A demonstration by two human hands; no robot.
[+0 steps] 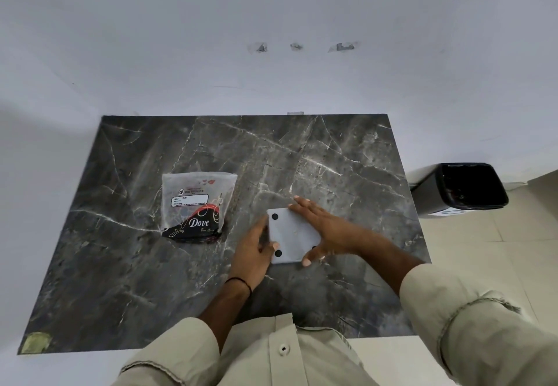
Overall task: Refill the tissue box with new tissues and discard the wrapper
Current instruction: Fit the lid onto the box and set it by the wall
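Observation:
A grey tissue box (293, 236) lies upside down on the dark marble table (151, 280), its flat base with black round feet facing up. My left hand (252, 249) grips its left edge, thumb over the base. My right hand (324, 230) lies across its right side, fingers spread along the far edge and thumb at the near corner. A clear plastic tissue pack (197, 206), printed "Dove" in black and red, rests on the table to the left, apart from both hands.
A black-lined waste bin (462, 187) stands on the tiled floor beyond the table's right edge. White walls close the table at the back and left. A yellowish patch (37, 342) marks the near left corner.

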